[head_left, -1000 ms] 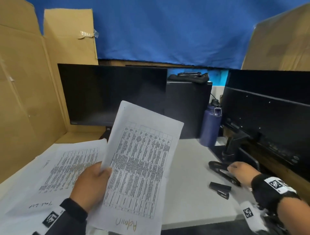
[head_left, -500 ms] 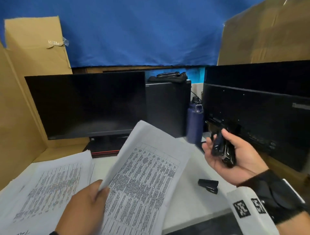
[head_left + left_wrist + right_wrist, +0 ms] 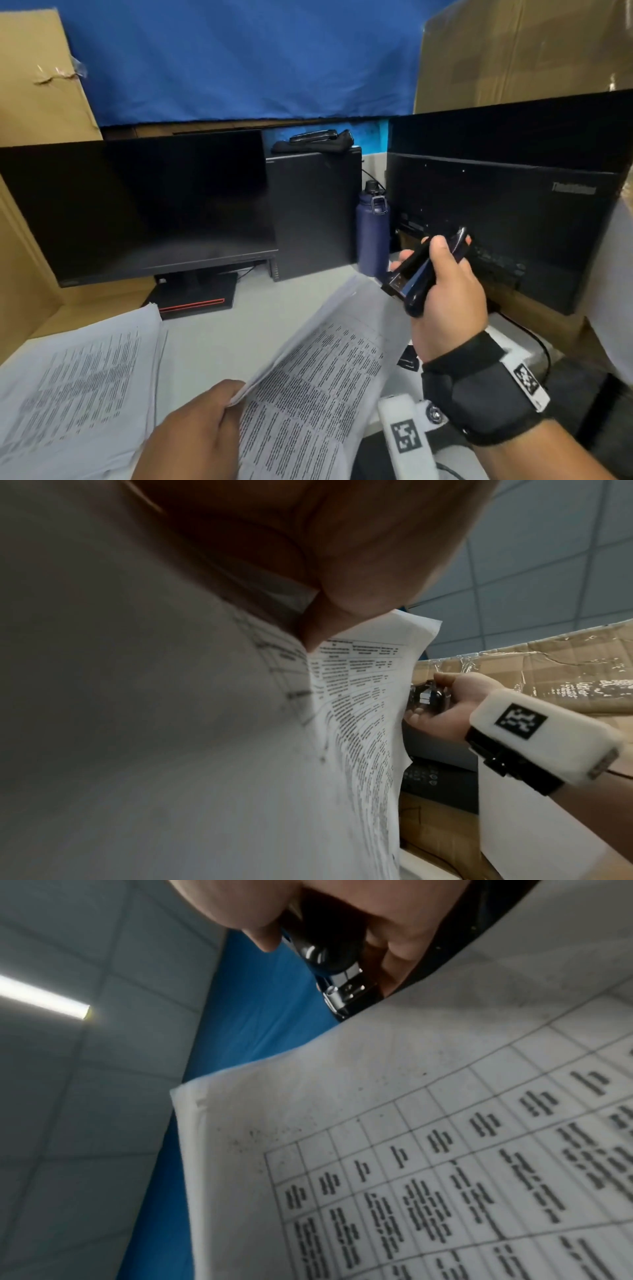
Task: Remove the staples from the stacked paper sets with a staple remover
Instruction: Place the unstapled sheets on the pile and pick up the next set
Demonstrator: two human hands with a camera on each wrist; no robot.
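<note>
Since half a second ago the right hand (image 3: pixel 448 294) has brought the glossy black metal-jawed staple remover (image 3: pixel 416 279) down beside the far corner of the white printed-table paper set (image 3: pixel 318 370), fingers curled round it. The left hand (image 3: pixel 195 435) pinches that set's near edge. Its long axis runs diagonally away rightward. No staple looks pulled yet; another white paper stack (image 3: pixel 78 387) waits on the desk.

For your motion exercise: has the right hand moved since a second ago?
Yes. The right hand rose from the desk toward the held paper set, now gripping the staple remover.
</note>
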